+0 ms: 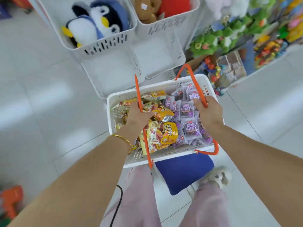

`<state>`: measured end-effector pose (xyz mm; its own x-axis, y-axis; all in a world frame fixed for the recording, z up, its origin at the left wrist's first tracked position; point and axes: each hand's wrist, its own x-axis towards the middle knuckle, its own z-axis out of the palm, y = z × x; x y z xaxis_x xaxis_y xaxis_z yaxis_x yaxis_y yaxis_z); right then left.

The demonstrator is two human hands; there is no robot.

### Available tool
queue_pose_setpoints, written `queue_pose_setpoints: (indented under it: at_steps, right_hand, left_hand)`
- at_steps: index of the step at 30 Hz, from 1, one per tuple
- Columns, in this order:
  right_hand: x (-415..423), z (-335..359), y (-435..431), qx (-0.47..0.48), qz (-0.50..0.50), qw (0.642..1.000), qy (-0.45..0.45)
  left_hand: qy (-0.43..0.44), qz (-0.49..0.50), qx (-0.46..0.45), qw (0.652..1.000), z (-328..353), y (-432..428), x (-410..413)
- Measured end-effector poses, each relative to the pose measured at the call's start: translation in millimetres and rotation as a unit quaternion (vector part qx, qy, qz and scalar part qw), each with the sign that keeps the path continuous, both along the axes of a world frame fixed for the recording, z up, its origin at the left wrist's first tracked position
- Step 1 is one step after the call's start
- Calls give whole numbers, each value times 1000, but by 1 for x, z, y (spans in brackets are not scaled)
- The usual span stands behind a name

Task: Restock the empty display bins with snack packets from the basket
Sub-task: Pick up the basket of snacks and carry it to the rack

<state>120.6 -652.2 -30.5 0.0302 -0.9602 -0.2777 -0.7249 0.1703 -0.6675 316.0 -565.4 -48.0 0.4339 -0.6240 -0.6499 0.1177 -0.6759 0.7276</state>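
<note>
A white basket point(165, 154) with two orange handles sits low in front of me on a blue cushion. It holds yellow snack packets point(161, 136) on its left side and purple snack packets point(190, 126) on its right. My left hand point(137, 115) is closed around the left orange handle point(137, 89). My right hand point(209, 110) grips the right orange handle point(195, 82). Just beyond the basket stand two empty white display bins, one on the left point(111, 71) and one on the right point(160, 56).
Above the empty bins, one white bin holds penguin plush toys point(96, 22) and another holds brown and red plush toys point(147, 10). A shelf of colourful toys point(246, 46) runs along the right. White floor tiles lie on both sides. My legs and a slipper point(218, 177) are below.
</note>
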Motion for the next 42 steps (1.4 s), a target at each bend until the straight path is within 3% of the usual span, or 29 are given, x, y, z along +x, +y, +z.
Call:
queue_pose_setpoints:
  at_steps: [13, 27, 42]
  right_hand:
    - [-25, -111, -50, 24, 151, 986, -59]
    - [-54, -198, -31, 77, 111, 990, -43]
    - [-56, -267, -48, 93, 117, 988, -24]
  left_hand:
    - [-56, 161, 19, 985, -80, 26, -56]
    - [-65, 114, 84, 988, -158, 28, -75]
    - [-33, 133, 117, 984, -232, 19, -89]
